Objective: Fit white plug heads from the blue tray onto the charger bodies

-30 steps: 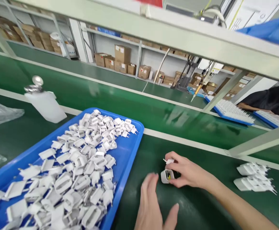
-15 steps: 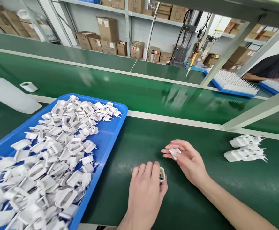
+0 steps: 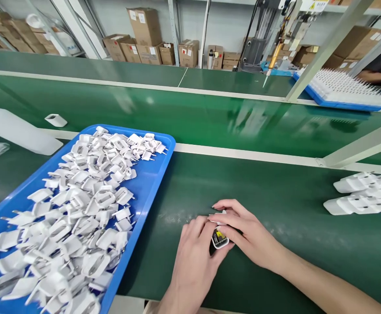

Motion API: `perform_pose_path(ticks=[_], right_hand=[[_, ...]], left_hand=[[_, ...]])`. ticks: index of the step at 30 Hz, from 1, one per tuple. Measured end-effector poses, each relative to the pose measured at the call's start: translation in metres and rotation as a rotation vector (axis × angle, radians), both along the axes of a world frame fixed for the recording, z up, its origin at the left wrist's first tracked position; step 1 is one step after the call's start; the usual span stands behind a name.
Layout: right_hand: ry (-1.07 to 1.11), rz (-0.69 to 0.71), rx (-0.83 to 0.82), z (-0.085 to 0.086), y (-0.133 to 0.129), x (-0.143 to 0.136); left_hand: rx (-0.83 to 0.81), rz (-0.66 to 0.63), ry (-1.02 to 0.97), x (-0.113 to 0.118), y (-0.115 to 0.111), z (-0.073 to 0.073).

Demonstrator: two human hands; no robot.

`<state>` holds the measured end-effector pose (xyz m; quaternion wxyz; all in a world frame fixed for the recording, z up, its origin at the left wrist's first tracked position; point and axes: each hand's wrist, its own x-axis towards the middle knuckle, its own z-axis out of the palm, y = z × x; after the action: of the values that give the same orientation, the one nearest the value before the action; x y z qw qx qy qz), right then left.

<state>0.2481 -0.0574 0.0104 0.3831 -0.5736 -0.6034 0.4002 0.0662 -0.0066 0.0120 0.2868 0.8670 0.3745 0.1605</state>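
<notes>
My left hand point(image 3: 192, 257) and my right hand point(image 3: 243, 233) meet over the green mat at the lower middle. Between them sits a small white charger housing point(image 3: 219, 240) with its open end up, showing yellow parts inside. My left hand grips the housing from the left. My right hand's fingers press a white plug piece point(image 3: 222, 213) onto it from above; most of that piece is hidden. To the left lies a blue tray point(image 3: 151, 183) heaped with several white plug pieces point(image 3: 89, 196).
Finished white chargers point(image 3: 360, 194) lie at the right on the mat. A white bottle point(image 3: 17, 131) and a small white housing point(image 3: 56, 120) sit at the left. Beyond the conveyor belt point(image 3: 193, 117), a blue tray of white parts point(image 3: 344, 89) and another person's arm point(image 3: 378, 76).
My right hand came down from holding the plug piece in the air and now presses it onto the housing held by my left hand. The view shifted slightly down.
</notes>
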Motion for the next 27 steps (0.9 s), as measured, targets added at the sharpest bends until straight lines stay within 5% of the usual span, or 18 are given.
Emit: perform_pose_path(ticks=[4, 10, 15, 22, 27], right_hand=[[-0.024, -0.027, -0.007, 0.001, 0.003, 0.009], [0.714, -0.165, -0.212, 0.008, 0.011, 0.022], [0.982, -0.288, -0.228, 0.016, 0.013, 0.020], [0.871, -0.398, -0.214, 0.015, 0.012, 0.017], [0.686, -0.242, -0.335, 0.014, 0.004, 0.020]], left_hand=[[0.027, 0.005, 0.004, 0.002, 0.000, -0.004], [-0.037, 0.048, -0.037, -0.003, 0.000, -0.005], [-0.066, 0.023, -0.086, -0.006, 0.003, -0.003], [-0.032, 0.007, -0.094, -0.003, 0.003, -0.004], [-0.042, 0.001, -0.069, -0.003, -0.002, -0.003]])
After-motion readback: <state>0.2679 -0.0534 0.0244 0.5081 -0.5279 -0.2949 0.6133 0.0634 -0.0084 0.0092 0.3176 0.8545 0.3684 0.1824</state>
